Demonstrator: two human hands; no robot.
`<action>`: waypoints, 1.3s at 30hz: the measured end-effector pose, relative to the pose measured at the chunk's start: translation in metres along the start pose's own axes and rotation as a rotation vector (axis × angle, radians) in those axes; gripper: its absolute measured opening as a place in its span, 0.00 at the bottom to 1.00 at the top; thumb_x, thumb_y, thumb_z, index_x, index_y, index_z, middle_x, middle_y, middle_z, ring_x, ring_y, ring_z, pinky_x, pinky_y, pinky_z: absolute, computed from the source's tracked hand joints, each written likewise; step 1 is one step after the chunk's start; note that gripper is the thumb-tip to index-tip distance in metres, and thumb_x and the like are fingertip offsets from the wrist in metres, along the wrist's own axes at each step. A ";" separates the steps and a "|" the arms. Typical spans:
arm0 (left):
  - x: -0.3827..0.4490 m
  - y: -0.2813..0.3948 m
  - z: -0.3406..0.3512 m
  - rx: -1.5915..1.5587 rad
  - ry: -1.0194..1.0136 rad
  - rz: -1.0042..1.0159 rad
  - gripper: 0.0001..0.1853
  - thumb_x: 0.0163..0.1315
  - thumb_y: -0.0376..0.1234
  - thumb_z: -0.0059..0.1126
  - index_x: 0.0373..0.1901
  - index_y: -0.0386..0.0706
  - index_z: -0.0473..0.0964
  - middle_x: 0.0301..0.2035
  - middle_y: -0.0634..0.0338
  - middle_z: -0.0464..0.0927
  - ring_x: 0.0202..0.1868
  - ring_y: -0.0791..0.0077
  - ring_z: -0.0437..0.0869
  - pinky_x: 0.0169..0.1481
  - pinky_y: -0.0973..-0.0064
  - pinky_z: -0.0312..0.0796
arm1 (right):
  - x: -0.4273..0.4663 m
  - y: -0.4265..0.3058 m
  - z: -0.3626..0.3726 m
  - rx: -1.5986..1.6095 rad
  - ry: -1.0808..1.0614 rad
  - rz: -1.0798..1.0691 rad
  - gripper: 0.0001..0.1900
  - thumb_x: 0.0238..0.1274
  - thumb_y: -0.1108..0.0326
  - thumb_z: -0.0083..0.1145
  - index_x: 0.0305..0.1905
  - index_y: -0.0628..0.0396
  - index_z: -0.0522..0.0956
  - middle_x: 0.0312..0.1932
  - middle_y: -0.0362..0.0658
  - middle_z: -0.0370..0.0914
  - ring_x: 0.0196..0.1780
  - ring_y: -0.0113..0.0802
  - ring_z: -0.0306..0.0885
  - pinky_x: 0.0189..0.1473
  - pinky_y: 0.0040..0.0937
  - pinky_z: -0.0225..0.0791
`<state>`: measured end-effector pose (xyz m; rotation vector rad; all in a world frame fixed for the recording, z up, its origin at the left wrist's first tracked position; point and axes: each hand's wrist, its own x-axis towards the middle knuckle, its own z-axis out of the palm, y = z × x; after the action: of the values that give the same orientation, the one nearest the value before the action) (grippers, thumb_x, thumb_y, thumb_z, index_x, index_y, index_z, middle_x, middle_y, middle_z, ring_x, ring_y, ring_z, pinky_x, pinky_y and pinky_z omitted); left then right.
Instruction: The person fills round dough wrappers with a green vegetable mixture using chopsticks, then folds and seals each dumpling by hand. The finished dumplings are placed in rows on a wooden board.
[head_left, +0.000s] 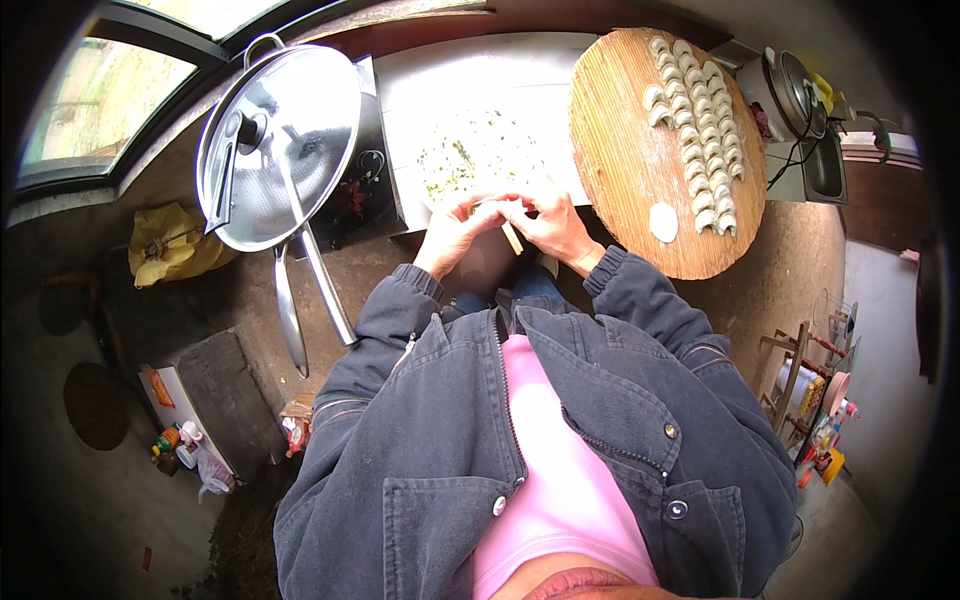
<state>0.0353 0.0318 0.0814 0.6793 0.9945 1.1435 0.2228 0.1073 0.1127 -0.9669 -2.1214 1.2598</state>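
Both hands meet in front of me at the near edge of the white tiled counter (412, 71). Fingertips of my left hand (456, 229) and my right hand (556, 229) pinch a small dumpling between them, mostly hidden by the fingers. Pale chopsticks (513, 240) stick out below my right hand. Just beyond lies chopped green filling (457, 154); glare hides its container's outline. To the right, a round wooden board (611, 142) carries rows of folded dumplings (697, 127). One flat dough wrapper (664, 223) lies near the board's front edge.
A wok with a glass lid (315, 97) stands on a black cooktop (360, 202) at left, its long handle (289, 315) reaching toward me. A yellow bag (172, 244) lies below the window. At far right are a lidded pot (793, 90) and a sink (825, 169).
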 end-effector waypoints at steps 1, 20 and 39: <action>0.000 0.000 0.000 0.000 0.008 -0.007 0.21 0.71 0.34 0.65 0.62 0.36 0.77 0.54 0.55 0.84 0.53 0.71 0.85 0.64 0.69 0.77 | 0.000 -0.002 -0.001 -0.001 -0.004 -0.002 0.12 0.68 0.68 0.60 0.54 0.55 0.85 0.41 0.50 0.86 0.41 0.38 0.84 0.45 0.33 0.77; -0.001 -0.012 -0.004 0.059 -0.030 -0.017 0.20 0.71 0.33 0.65 0.61 0.35 0.78 0.51 0.56 0.84 0.52 0.72 0.86 0.62 0.72 0.77 | 0.004 0.000 -0.003 0.016 -0.075 0.019 0.11 0.69 0.63 0.62 0.49 0.57 0.84 0.40 0.50 0.85 0.43 0.42 0.85 0.46 0.37 0.77; 0.001 -0.009 -0.003 0.102 -0.062 0.017 0.19 0.69 0.33 0.67 0.59 0.37 0.78 0.49 0.59 0.85 0.52 0.74 0.85 0.61 0.73 0.77 | 0.011 0.018 -0.002 -0.216 -0.113 -0.319 0.09 0.71 0.67 0.58 0.49 0.57 0.83 0.42 0.50 0.81 0.46 0.48 0.81 0.48 0.40 0.74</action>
<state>0.0365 0.0298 0.0722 0.8017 1.0008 1.0857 0.2232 0.1224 0.0985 -0.6165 -2.4219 0.9625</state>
